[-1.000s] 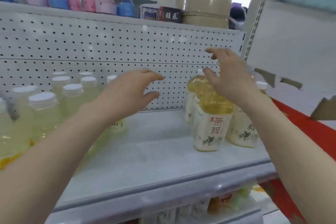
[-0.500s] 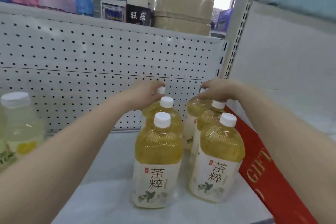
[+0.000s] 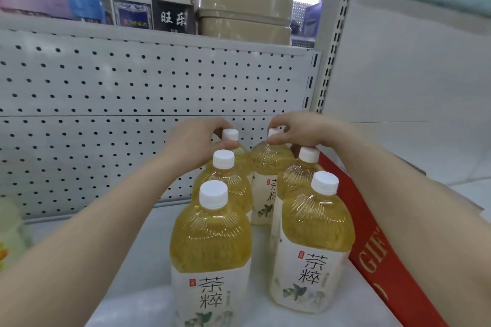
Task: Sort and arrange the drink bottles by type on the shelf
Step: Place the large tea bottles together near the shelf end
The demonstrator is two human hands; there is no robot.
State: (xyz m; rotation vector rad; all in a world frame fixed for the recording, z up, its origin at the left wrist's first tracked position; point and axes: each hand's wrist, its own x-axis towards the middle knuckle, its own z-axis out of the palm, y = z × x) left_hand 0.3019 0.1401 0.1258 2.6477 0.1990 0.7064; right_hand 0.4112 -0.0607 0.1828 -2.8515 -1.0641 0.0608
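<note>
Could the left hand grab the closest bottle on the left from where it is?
Probably yes, once it lets go. The left hand grips the rear left bottle by its neck; the closest bottle stands just beside that forearm, cap uncovered.

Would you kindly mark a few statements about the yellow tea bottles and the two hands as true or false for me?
1. The left hand grips the neck of the rear left yellow tea bottle, which has a white cap. True.
2. The right hand rests on the red cardboard gift box. False: it pinches the top of the rear right tea bottle.
3. The front left tea bottle lies on its side. False: it stands upright on the white shelf.
4. A white perforated metal panel stands behind the bottles. True.
</note>
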